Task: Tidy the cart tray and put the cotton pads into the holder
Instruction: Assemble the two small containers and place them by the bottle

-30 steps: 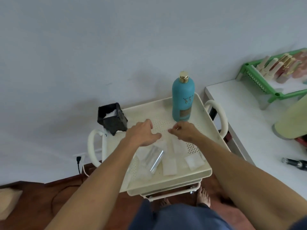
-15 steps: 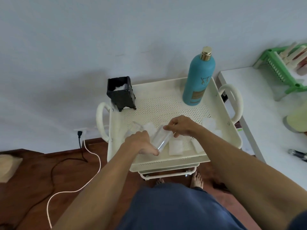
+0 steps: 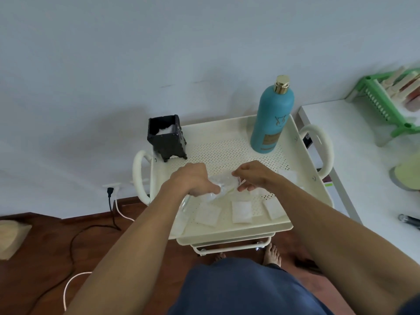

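Observation:
The cream perforated cart tray (image 3: 227, 146) holds several square white cotton pads (image 3: 241, 212) along its near edge. A black square holder (image 3: 167, 138) with white cotton inside stands at the tray's far left corner. Over the tray's middle, my left hand (image 3: 193, 181) and my right hand (image 3: 252, 176) both grip a clear plastic wrapper (image 3: 223, 185) stretched between them. One more pad (image 3: 288, 175) lies just right of my right hand.
A tall teal bottle (image 3: 271, 119) with a gold cap stands at the tray's far right. A white table (image 3: 363, 169) to the right carries a green rack (image 3: 391, 105). Cables (image 3: 91, 233) trail over the wooden floor at left. My bare feet (image 3: 271, 254) are under the cart.
The view has come closer to the tray. Both hands have lifted the clear plastic wrapper off the tray and now hold it between them above the pads.

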